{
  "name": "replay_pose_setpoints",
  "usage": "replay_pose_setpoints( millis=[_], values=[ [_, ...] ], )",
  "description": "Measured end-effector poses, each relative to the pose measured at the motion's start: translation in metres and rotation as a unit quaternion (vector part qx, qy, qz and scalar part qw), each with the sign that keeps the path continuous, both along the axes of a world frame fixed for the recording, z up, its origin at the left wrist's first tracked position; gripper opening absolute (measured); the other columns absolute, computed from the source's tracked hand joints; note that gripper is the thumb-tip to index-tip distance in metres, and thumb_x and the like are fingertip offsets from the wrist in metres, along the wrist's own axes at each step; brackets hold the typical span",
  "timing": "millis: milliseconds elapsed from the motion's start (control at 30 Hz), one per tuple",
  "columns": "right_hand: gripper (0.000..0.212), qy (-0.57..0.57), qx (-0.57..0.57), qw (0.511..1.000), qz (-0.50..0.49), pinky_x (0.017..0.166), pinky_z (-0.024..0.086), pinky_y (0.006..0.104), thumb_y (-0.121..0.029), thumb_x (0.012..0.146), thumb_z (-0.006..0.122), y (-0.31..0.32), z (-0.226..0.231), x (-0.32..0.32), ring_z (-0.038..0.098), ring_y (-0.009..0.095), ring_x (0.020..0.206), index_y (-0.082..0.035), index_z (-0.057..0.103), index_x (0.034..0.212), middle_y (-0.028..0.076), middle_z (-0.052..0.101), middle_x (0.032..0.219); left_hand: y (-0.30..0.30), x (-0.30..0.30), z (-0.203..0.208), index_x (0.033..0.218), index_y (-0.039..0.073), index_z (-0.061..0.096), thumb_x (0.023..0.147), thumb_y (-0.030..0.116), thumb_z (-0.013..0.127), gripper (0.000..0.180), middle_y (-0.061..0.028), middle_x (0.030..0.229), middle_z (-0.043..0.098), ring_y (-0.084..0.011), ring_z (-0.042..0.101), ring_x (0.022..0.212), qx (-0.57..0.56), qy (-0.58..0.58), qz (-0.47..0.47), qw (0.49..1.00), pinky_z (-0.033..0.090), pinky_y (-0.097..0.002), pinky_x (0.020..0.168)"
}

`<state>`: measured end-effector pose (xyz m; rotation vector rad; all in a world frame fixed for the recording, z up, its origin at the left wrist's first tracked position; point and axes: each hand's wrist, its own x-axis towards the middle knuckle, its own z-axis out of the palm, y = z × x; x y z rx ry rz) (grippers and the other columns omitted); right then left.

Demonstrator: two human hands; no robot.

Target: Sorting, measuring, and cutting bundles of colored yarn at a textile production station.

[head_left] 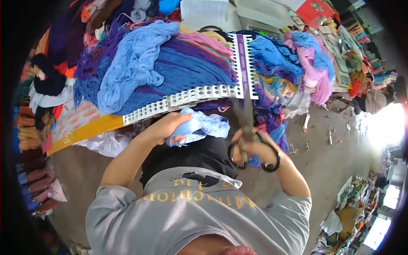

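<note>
A small light blue yarn skein [208, 124] is gripped in my left hand [170, 126], just off the table's near edge in front of my body. My right hand [260, 146] is closed round the black loop handles of a pair of scissors [272, 165]. The blades point toward the table and are blurred, so I cannot tell whether they are apart. The scissors are to the right of the skein, not touching it. A row of white punched cards [204, 92] runs along the table edge, with blue yarn strands [191, 70] spread behind it.
A bulky light blue skein [131, 63] lies on the strands. A notched white and purple card [243, 63] stands upright in the picture beside blue yarn [276, 55] and a pink skein [316, 72]. Papers [204, 12] lie at the back. Scraps dot the floor [327, 140] at right.
</note>
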<state>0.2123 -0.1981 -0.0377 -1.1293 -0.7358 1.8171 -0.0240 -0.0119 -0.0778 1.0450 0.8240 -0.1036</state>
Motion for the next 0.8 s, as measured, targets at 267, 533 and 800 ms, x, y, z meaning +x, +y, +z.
replay_pose_setpoints(
  millis=[267, 533, 800],
  values=[
    [0.042, 0.002, -0.126, 0.978, 0.165, 0.068, 0.044, 0.0250, -0.005, 0.075, 0.048, -0.031, -0.045, -0.041, 0.057, 0.013, 0.077, -0.001, 0.044, 0.116, 0.006, 0.059, 0.086, -0.006, 0.009, 0.022, 0.080, 0.001, 0.056, 0.087, 0.033, 0.046, 0.035, -0.0050, 0.048, 0.051, -0.0090, 0.044, 0.033, 0.032, -0.046, 0.021, 0.998, 0.031, -0.0204, 0.030],
    [0.027, -0.034, -0.010, 0.998, 0.045, 0.053, 0.039, 0.0231, -0.009, 0.077, 0.046, -0.009, -0.059, -0.056, 0.047, 0.010, 0.058, 0.001, 0.048, 0.102, 0.004, 0.050, 0.069, -0.048, 0.013, 0.024, 0.068, -0.007, 0.055, 0.086, 0.032, 0.050, 0.043, -0.0187, 0.053, 0.053, -0.0276, 0.055, 0.047, 0.402, 0.029, -0.198, 0.894, 0.043, -0.0389, 0.050],
    [0.017, -0.211, 0.061, 0.976, -0.001, 0.056, 0.042, 0.0276, -0.014, 0.084, 0.049, -0.017, -0.058, -0.065, 0.051, 0.011, 0.062, 0.001, 0.050, 0.093, 0.005, 0.053, 0.068, -0.068, 0.018, 0.034, 0.066, -0.004, 0.059, 0.084, 0.036, 0.047, 0.045, -0.0232, 0.062, 0.057, -0.0401, 0.058, 0.061, 0.486, -0.004, -0.207, 0.849, 0.047, -0.0458, 0.059]
  ],
)
